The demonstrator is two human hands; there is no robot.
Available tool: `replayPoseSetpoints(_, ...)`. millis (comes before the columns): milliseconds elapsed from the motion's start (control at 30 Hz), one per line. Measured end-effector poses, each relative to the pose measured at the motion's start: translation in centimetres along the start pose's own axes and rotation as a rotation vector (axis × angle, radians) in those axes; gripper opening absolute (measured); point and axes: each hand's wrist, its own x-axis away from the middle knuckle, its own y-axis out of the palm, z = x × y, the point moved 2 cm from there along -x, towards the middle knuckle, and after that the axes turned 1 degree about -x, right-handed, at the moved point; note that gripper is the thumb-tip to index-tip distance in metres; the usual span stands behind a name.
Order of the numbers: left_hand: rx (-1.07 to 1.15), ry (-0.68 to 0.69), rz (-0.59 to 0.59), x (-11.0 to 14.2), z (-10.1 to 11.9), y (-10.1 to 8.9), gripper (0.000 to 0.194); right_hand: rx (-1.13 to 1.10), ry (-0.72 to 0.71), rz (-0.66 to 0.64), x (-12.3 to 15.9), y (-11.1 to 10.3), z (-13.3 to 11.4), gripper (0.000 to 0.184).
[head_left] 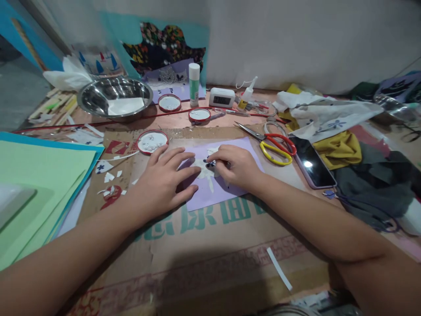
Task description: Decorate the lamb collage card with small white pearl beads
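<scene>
A sheet of purple paper [204, 199] lies on the cardboard, carrying a white cut-out piece [199, 169] with a dark blue flower pattern. My left hand [167, 175] is open, its fingers spread and their tips over the paper's left side. Above the white piece, my right hand [235, 164] has its thumb and forefinger pinched together; what sits between them, if anything, is too small to make out. A red-rimmed lid [152, 142] holding small clear beads lies just beyond my left fingers. Scissors [271, 142] with red and yellow handles rest to the right of the paper.
A metal bowl [115, 90], a glue stick [194, 85], a white digital clock [222, 97] and a small glue bottle [246, 94] stand at the back. Right are a phone [314, 162] and cloth scraps [338, 149]. Green paper sheets [42, 175] lie left.
</scene>
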Motion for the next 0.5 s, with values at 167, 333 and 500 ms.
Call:
replayPoseSetpoints(167, -0.089, 0.078, -0.023, -0.3, 0.6, -0.5, 0.030, -0.008, 0.011, -0.018, -0.1, 0.2, 0.2, 0.025)
replayPoseSetpoints(333, -0.111, 0.082, 0.027, -0.2, 0.8, -0.7, 0.038, -0.002, 0.003, -0.031, -0.1, 0.4, 0.2, 0.024)
replayPoseSetpoints(500, -0.040, -0.065, 0.059, -0.1, -1.4, -0.8, 0.042, 0.017, 0.012, -0.036, -0.3, 0.4, 0.6, 0.025)
